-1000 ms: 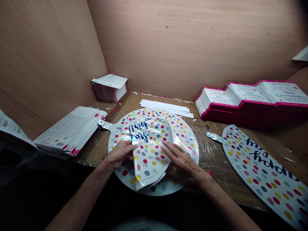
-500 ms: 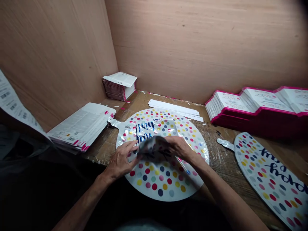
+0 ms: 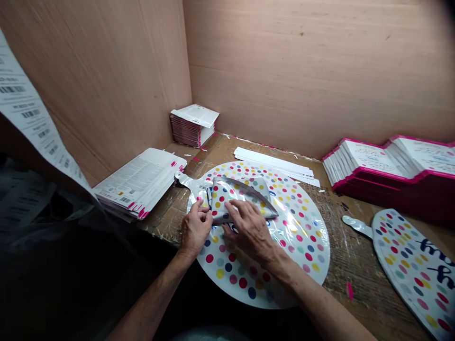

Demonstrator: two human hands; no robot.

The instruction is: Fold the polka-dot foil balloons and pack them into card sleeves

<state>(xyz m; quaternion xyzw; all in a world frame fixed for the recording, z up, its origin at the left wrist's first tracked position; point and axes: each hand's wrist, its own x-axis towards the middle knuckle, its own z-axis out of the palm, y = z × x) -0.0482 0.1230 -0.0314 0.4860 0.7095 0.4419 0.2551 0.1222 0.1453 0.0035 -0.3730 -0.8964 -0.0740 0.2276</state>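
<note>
Working from afar, I have both hands on a folded polka-dot foil balloon (image 3: pixel 240 189), which lies on a flat, round polka-dot foil balloon (image 3: pixel 245 279) on the surface (image 3: pixel 343 265). My left hand (image 3: pixel 195 229) pinches the folded balloon's left edge between thumb and fingers. My right hand (image 3: pixel 250 229) is unclenched, its bent fingers laid over the near side and its thumb apart from them. To my right I see a partly cropped polka-dot foil balloon (image 3: pixel 408 260) with dark lettering. Behind sit white paper strips (image 3: pixel 277 166); 2 stacks of printed cards (image 3: pixel 140 177) (image 3: pixel 194 125) stand at left, and pink-edged card packs (image 3: pixel 384 166) at right.
</note>
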